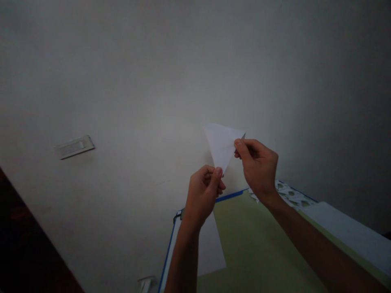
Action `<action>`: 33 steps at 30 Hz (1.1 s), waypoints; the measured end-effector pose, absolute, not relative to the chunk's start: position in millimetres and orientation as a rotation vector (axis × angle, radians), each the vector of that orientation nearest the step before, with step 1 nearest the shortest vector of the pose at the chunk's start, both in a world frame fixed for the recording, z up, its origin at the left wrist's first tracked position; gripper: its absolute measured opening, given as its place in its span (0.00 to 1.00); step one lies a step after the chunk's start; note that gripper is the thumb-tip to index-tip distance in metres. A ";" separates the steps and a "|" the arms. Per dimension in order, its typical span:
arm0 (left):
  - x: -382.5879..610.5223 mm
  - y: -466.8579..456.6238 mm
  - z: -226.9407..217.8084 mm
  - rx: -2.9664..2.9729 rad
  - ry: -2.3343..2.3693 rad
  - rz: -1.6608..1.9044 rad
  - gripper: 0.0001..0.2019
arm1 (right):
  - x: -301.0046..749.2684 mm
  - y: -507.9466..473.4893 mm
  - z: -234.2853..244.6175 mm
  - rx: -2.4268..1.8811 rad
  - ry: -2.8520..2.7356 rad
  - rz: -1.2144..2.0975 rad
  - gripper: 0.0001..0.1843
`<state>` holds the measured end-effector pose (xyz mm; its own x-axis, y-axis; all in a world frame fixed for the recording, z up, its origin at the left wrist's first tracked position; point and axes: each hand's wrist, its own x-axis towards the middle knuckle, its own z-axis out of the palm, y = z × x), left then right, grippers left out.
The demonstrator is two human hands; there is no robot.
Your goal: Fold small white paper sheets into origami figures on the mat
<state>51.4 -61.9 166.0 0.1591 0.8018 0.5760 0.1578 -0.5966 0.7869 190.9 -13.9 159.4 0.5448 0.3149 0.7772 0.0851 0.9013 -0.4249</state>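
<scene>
Up in front of the wall is a folded white paper [222,140], roughly a triangle with its point downward. My left hand [205,187] pinches the lower tip between thumb and fingers. At the upper right corner my right hand [258,165] grips the same paper, thumb toward me. A small darker sliver of the paper pokes up above my right thumb. The fingertips behind the paper are partly hidden.
Below my hands lies a table with a green top [253,244] and blue edging. A white sheet [212,248] lies at its left, more white paper [348,228] at its right. Several cut or folded paper pieces [291,195] sit at the back right. A switch plate [76,147] is on the wall.
</scene>
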 end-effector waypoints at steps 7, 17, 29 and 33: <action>47.8 -61.0 165.0 2.044 0.976 1.502 0.17 | 190.9 -13.2 161.6 -0.457 -0.972 0.173 0.14; 47.7 -56.2 166.7 1.828 0.844 1.848 0.22 | 188.2 -17.4 162.0 -0.391 -1.166 0.308 0.12; 57.8 -45.5 159.8 1.435 0.891 2.254 0.23 | 165.3 -27.4 154.0 -0.376 -1.426 0.035 0.10; 56.3 -46.0 161.6 1.458 0.937 2.330 0.21 | 158.5 -30.7 150.7 -0.392 -1.424 -0.064 0.09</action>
<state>56.3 -46.0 161.6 -0.4751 0.5083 0.7183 0.1307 -0.7665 0.6288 158.5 -30.7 150.7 0.1561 0.1889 0.9695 0.2744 0.9346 -0.2263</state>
